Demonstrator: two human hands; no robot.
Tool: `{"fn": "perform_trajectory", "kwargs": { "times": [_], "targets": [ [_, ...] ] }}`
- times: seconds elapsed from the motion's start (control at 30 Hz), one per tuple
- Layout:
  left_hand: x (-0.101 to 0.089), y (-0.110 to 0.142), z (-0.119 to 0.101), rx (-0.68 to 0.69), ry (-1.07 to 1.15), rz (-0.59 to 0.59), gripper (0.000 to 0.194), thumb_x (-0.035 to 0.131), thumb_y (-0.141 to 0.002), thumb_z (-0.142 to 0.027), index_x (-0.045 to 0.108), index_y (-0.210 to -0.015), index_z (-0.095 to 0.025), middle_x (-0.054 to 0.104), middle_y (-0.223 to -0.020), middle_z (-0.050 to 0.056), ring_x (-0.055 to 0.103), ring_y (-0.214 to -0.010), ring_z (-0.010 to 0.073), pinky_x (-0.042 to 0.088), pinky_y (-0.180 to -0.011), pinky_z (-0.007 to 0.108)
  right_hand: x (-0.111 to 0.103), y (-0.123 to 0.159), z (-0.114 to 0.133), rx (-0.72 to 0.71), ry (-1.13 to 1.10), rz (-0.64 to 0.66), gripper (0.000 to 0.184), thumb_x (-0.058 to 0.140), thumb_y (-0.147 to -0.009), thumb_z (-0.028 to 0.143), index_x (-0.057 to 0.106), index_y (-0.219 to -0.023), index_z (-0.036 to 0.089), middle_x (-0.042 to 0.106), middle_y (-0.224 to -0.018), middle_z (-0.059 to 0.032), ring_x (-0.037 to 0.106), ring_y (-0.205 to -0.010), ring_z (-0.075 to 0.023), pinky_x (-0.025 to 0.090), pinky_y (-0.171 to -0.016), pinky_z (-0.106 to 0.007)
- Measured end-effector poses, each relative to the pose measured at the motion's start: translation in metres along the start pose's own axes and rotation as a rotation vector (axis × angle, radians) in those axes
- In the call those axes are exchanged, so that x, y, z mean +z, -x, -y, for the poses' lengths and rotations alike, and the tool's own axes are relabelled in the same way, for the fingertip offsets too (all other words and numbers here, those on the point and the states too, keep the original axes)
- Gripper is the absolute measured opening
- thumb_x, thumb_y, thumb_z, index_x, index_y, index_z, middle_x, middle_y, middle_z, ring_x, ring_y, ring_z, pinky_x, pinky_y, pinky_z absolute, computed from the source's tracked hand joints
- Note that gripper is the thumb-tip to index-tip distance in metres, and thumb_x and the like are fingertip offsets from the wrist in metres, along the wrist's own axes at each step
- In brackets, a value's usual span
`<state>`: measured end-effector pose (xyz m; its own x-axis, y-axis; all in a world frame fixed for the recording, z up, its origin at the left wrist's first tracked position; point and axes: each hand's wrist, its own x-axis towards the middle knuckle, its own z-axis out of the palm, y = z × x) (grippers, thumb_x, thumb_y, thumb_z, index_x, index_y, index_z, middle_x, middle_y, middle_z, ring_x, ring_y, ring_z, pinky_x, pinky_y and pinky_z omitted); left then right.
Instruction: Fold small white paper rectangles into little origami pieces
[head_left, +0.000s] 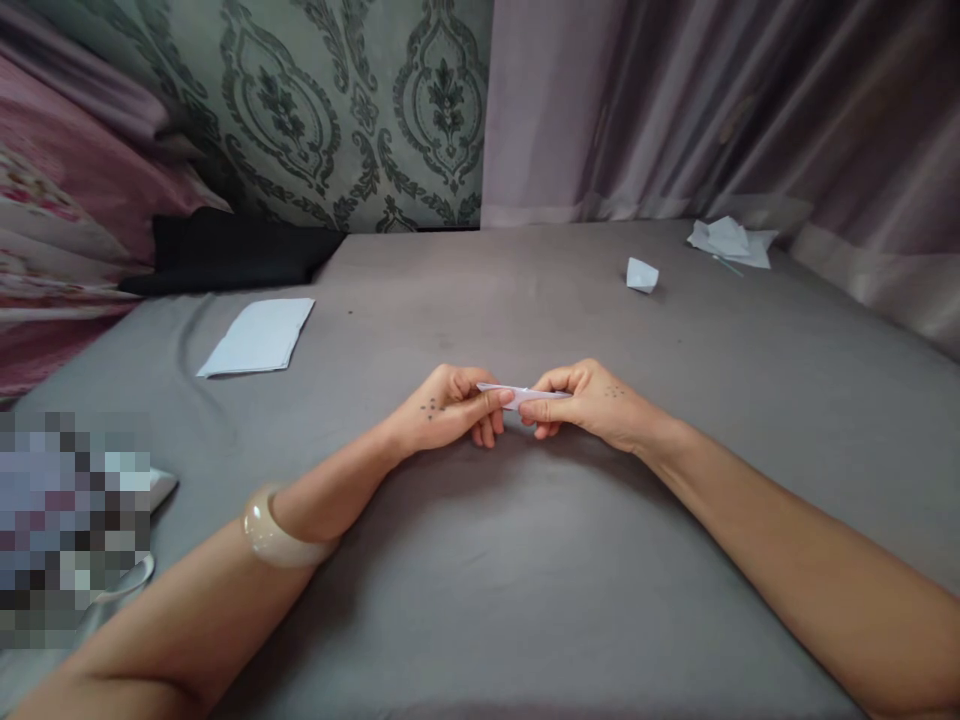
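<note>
A small folded piece of white paper [513, 401] is held between my two hands, just above the grey sheet. My left hand [450, 405] pinches its left end, thumb on the near side, with the other fingers curled behind and below. On the other end, my right hand [589, 400] is closed with thumb and forefinger gripping the paper. The paper looks narrow, seen nearly edge-on, so its full folded shape cannot be made out. A pale bangle [277, 535] circles my left wrist.
A stack of white paper sheets [259, 335] lies at left, before a black cloth [232, 250]. A small folded paper shape [642, 275] and crumpled white papers [731, 241] sit at the far right. The grey sheet [487, 600] spreads underneath. Pixelated items [71, 525] lie at lower left.
</note>
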<state>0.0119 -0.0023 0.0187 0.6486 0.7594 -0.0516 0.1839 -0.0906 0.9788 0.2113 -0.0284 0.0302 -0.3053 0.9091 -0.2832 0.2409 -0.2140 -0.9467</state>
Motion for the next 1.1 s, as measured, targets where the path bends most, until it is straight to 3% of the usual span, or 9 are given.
{"fn": "perform_trajectory", "kwargs": {
  "times": [0.13, 0.33, 0.53, 0.63, 0.73, 0.83, 0.9, 1.0, 1.1],
  "targets": [
    [0.0, 0.002, 0.002, 0.074, -0.267, -0.154, 0.035, 0.057, -0.084, -0.042, 0.059, -0.065, -0.013, 0.057, -0.052, -0.001, 0.05, -0.044, 0.0061, 0.037, -0.042, 0.015, 0.004, 0.0, 0.0, -0.026, 0.013, -0.039, 0.023, 0.073, -0.067, 0.036, 0.064, -0.065, 0.015, 0.063, -0.063, 0.0007, 0.058, -0.055, -0.0095, 0.047, -0.057, -0.022],
    [-0.002, 0.0, 0.002, 0.049, -0.259, -0.056, 0.034, 0.057, -0.084, -0.044, 0.058, -0.068, -0.013, 0.055, -0.053, -0.002, 0.046, -0.044, 0.0065, 0.035, -0.043, 0.018, 0.008, 0.001, -0.005, -0.135, 0.173, -0.105, 0.021, 0.069, -0.072, 0.036, 0.064, -0.068, 0.016, 0.059, -0.054, 0.0021, 0.052, -0.05, -0.0084, 0.038, -0.049, -0.02],
    [-0.008, 0.003, 0.005, 0.52, -0.778, -0.078, 0.033, 0.043, -0.093, -0.029, 0.057, -0.068, -0.015, 0.052, -0.06, 0.001, 0.046, -0.056, 0.0096, 0.035, -0.056, 0.023, 0.009, 0.002, -0.009, -0.223, 0.252, -0.122, 0.024, 0.065, -0.073, 0.039, 0.067, -0.066, 0.016, 0.061, -0.058, -0.0005, 0.051, -0.054, -0.0102, 0.038, -0.052, -0.023],
    [-0.009, 0.002, 0.008, 0.633, -0.867, -0.086, 0.029, 0.043, -0.093, -0.026, 0.056, -0.069, -0.015, 0.056, -0.065, 0.003, 0.05, -0.063, 0.0126, 0.039, -0.063, 0.026, 0.012, 0.003, -0.009, -0.284, 0.3, -0.19, 0.027, 0.065, -0.074, 0.039, 0.059, -0.06, 0.016, 0.051, -0.054, 0.0034, 0.042, -0.051, -0.008, 0.032, -0.048, -0.022],
    [-0.006, -0.001, 0.01, 0.481, -0.689, -0.17, 0.029, 0.049, -0.09, -0.032, 0.057, -0.068, -0.016, 0.054, -0.061, 0.002, 0.049, -0.058, 0.0112, 0.04, -0.06, 0.025, 0.016, 0.003, -0.008, -0.305, 0.364, -0.249, 0.027, 0.062, -0.076, 0.039, 0.055, -0.063, 0.017, 0.046, -0.053, 0.0053, 0.037, -0.049, -0.0072, 0.028, -0.047, -0.021],
    [0.0, -0.007, 0.009, 0.156, -0.185, -0.282, 0.027, 0.057, -0.086, -0.04, 0.061, -0.081, -0.014, 0.059, -0.064, 0.001, 0.053, -0.055, 0.0096, 0.043, -0.053, 0.022, 0.019, 0.001, -0.011, -0.337, 0.452, -0.402, 0.024, 0.056, -0.083, 0.039, 0.058, -0.071, 0.018, 0.053, -0.057, 0.0038, 0.043, -0.05, -0.0086, 0.032, -0.049, -0.022],
    [0.005, -0.011, 0.007, 0.019, 0.134, -0.285, 0.031, 0.063, -0.081, -0.041, 0.062, -0.093, -0.013, 0.067, -0.081, 0.006, 0.062, -0.067, 0.0128, 0.049, -0.057, 0.022, 0.021, -0.002, -0.014, -0.374, 0.539, -0.499, 0.019, 0.051, -0.087, 0.034, 0.061, -0.082, 0.019, 0.061, -0.066, 0.0006, 0.051, -0.056, -0.0111, 0.037, -0.056, -0.023],
    [0.011, -0.013, 0.006, -0.056, 0.349, -0.269, 0.04, 0.071, -0.075, -0.04, 0.064, -0.102, -0.012, 0.069, -0.097, 0.011, 0.066, -0.085, 0.0185, 0.054, -0.066, 0.025, 0.025, -0.005, -0.021, -0.411, 0.687, -0.516, 0.019, 0.043, -0.092, 0.025, 0.06, -0.098, 0.019, 0.067, -0.085, -0.0047, 0.06, -0.072, -0.0162, 0.04, -0.064, -0.026],
    [0.013, -0.014, 0.008, -0.059, 0.423, -0.311, 0.038, 0.073, -0.072, -0.04, 0.066, -0.096, -0.012, 0.07, -0.093, 0.01, 0.067, -0.084, 0.0188, 0.054, -0.065, 0.024, 0.031, -0.005, -0.024, -0.422, 0.768, -0.449, 0.024, 0.038, -0.093, 0.022, 0.057, -0.108, 0.02, 0.067, -0.098, -0.008, 0.062, -0.087, -0.0202, 0.043, -0.072, -0.029]
  ]
}}
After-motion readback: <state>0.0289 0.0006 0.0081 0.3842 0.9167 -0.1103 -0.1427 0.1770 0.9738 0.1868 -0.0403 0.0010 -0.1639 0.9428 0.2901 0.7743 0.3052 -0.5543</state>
